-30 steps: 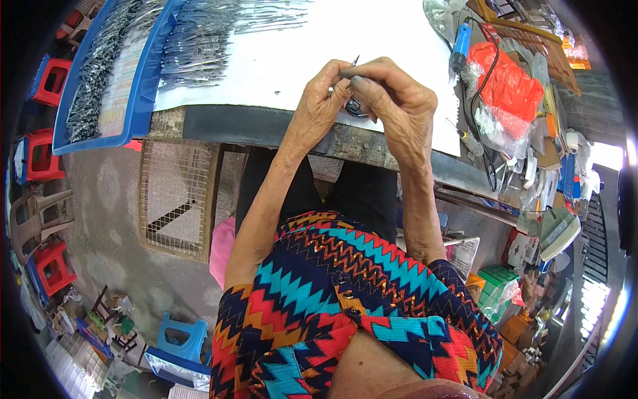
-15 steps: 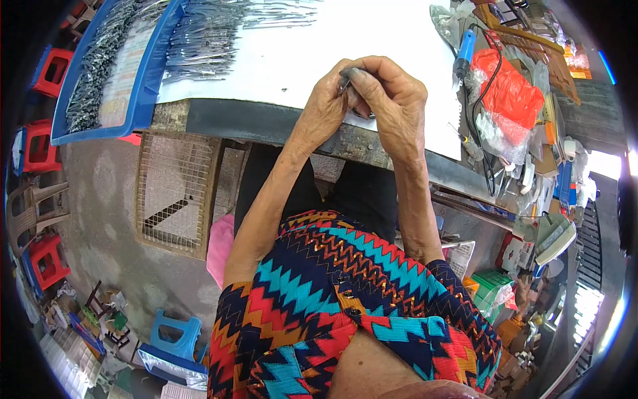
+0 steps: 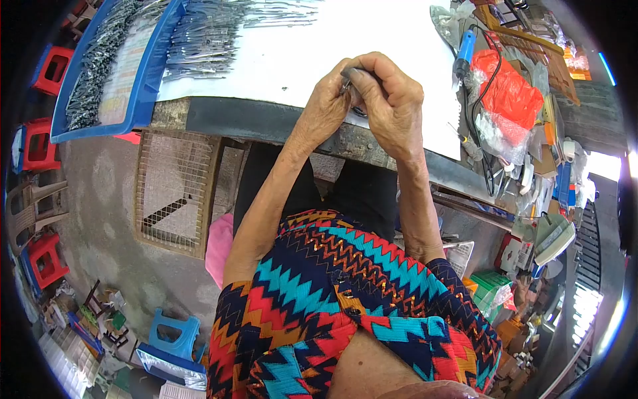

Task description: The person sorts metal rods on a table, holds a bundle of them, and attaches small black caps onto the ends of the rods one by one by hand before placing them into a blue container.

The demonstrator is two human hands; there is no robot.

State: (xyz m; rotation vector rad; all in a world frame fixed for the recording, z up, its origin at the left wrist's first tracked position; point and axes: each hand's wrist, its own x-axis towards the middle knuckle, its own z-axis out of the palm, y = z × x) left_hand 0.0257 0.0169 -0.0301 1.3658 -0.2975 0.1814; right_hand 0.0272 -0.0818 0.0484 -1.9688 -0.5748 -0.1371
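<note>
My left hand and my right hand meet over the front edge of the worktable. Their fingers are pinched together around something small and dark with a metallic glint, mostly hidden by the fingers, so its kind cannot be made out. A dark, curved item shows partly beneath my right fingers, near the table edge. Left of my hands, rows of thin dark metal pieces lie on the white table surface. A tiny dark bit rests between them and my left hand.
A blue tray holding many thin metal pieces sits at the table's left. On the right lie a blue-handled tool with a black cord, a red plastic bag and clutter. Red stools and a blue stool stand on the floor.
My right hand has shifted slightly up and left, its fingers curling a little differently against my left fingertips. The pieces on the table and the tray stay put.
</note>
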